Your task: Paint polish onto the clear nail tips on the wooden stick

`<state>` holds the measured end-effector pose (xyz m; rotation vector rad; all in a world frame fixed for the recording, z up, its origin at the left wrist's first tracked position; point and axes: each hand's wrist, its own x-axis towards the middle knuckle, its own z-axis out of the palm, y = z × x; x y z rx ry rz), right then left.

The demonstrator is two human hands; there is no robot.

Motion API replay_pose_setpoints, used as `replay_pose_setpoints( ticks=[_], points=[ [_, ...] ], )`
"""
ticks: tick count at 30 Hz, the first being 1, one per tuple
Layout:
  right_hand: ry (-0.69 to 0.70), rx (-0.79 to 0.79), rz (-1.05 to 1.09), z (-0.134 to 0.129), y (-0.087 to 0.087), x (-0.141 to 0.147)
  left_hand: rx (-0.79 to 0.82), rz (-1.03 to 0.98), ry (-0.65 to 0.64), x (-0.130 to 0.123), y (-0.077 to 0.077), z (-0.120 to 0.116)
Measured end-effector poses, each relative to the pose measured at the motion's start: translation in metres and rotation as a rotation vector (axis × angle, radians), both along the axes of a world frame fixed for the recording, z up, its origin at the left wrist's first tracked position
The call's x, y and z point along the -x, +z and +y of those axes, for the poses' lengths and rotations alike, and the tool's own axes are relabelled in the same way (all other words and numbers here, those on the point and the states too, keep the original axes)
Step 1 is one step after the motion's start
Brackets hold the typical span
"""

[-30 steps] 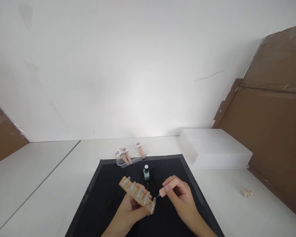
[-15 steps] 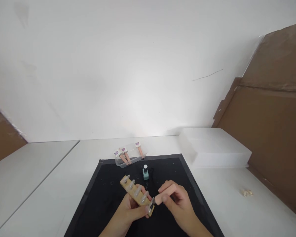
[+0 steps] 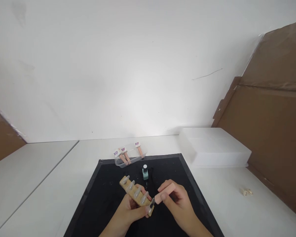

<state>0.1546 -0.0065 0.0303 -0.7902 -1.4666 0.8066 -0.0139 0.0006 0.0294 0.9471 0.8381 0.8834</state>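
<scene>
My left hand grips a wooden strip by its near end. A row of clear false nails stands along the strip, which slants down to the right over the black mat. In my right hand, pinched between thumb and fingers, is a nail polish brush with a thick pink handle. Its dark tip meets the false nail at the strip's near end, beside my left thumb; how firmly it presses I cannot tell. Behind the hands a small teal bottle with a black-and-white cap stands upright.
A clear tray holding several pink-handled pieces with white labelled ends sits at the mat's back edge. The black mat lies on a white table. At right are a translucent white box and small cream rings. Cardboard borders the right side.
The brush tip has shifted slightly on the end false nail. Both hands stay nearly in place, and the strip is held as before.
</scene>
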Motion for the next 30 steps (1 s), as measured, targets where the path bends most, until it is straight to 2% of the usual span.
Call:
replay_pose_setpoints(
  ticks=[5,11,14,19,23,30],
  points=[
    [-0.102,0.027,0.064,0.0026,-0.0025,-0.0012,0.018,-0.014,-0.002,0.0032,-0.0017,-0.0028],
    [0.077,-0.075,0.076,-0.0022,-0.0025,0.0001,0.115,-0.051,0.031,0.0029,0.0024,0.0],
    [0.103,-0.074,0.055,-0.0023,-0.0035,0.0003,0.141,-0.065,0.041,0.0018,0.0013,0.0017],
    [-0.027,0.058,0.061,0.002,-0.0037,0.0008,0.174,-0.082,0.073,0.0039,-0.0042,0.0007],
    [-0.095,0.085,0.126,0.0024,-0.004,0.001,0.213,-0.102,0.075,0.0068,-0.0043,-0.0003],
    [0.133,0.071,0.183,-0.0027,-0.0059,0.002,0.228,-0.124,0.074,0.0054,0.0008,0.0027]
  ],
)
